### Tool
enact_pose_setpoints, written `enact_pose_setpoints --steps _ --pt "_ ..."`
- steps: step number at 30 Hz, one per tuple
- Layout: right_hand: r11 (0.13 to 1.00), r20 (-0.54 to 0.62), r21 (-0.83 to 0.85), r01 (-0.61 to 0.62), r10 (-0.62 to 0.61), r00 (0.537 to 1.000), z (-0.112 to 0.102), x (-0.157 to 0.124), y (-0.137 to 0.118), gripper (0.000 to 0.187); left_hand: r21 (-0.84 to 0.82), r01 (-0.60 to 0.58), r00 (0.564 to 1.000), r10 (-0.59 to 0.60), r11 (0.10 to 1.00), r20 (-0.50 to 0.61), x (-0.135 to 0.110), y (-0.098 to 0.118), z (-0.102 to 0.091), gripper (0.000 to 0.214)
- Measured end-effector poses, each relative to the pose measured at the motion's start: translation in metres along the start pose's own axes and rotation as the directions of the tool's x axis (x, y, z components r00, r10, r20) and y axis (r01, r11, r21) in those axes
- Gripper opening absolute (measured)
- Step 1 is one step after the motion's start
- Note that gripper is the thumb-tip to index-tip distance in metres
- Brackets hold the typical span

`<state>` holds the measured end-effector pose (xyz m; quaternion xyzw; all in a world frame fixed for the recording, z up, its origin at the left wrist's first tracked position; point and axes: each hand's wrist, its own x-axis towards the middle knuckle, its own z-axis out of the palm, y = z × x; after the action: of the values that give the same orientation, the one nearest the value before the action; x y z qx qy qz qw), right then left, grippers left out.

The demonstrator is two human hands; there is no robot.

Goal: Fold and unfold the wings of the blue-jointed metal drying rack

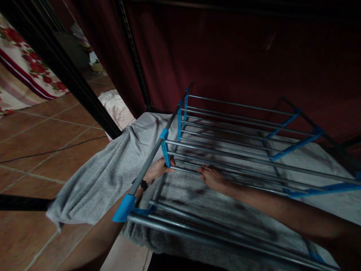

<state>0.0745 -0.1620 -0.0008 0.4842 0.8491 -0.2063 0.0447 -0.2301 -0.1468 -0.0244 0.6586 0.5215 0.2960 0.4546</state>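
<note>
A shoe-rack-like frame of grey metal tubes and blue plastic connectors lies across a grey towel. My left hand (156, 169), with a dark band at its wrist, reaches under a side tube (149, 160) and grips the lower end of a blue connector (165, 152). Further right, my right hand (211, 177) is closed around a thin metal tube (186, 170) that runs to that connector. Its fingertips are partly hidden behind the tube. Closest to me, a blue corner joint (124, 208) holds the near end of the side tube.
Beneath the rack, the grey towel (113, 165) hangs over the left edge onto the tiled floor (42, 180). A dark red curtain (239, 56) rises behind. Black metal posts (70, 75) stand at left, near a floral cloth (34, 67). A thin black cable (56, 151) crosses the floor.
</note>
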Motion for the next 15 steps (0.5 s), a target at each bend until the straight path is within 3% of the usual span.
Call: enact_pose_setpoints --steps 4,8,10,12,14,15 --pt "0.995 -0.013 -0.046 0.094 -0.095 0.995 -0.013 -0.025 0.004 0.041 0.017 -0.027 0.997 0.028 1.000 -0.068 -0.001 -0.004 0.004 0.024" --pt "0.984 0.003 0.007 0.175 -0.175 0.984 -0.029 -0.093 0.045 0.042 0.030 -0.025 0.993 0.028 0.999 -0.116 -0.003 -0.003 0.008 0.030" --pt "0.995 0.033 0.074 0.071 -0.073 0.997 -0.033 -0.134 0.081 0.030 0.050 -0.023 0.990 0.030 0.998 -0.140 -0.003 0.001 0.009 0.032" --pt "0.982 0.111 0.128 -0.136 0.122 0.986 -0.036 -0.174 0.119 0.023 0.077 -0.030 0.988 0.041 0.997 -0.147 -0.003 0.004 0.010 0.033" --pt "0.926 0.121 0.132 -0.353 0.338 0.933 -0.038 -0.208 0.151 0.020 0.092 -0.036 0.988 0.049 0.995 -0.146 -0.004 0.005 0.010 0.033" --pt "0.877 0.061 0.117 -0.465 0.461 0.885 -0.040 -0.222 0.162 0.022 0.095 -0.033 0.988 0.046 0.995 -0.145 -0.004 0.005 0.010 0.034"
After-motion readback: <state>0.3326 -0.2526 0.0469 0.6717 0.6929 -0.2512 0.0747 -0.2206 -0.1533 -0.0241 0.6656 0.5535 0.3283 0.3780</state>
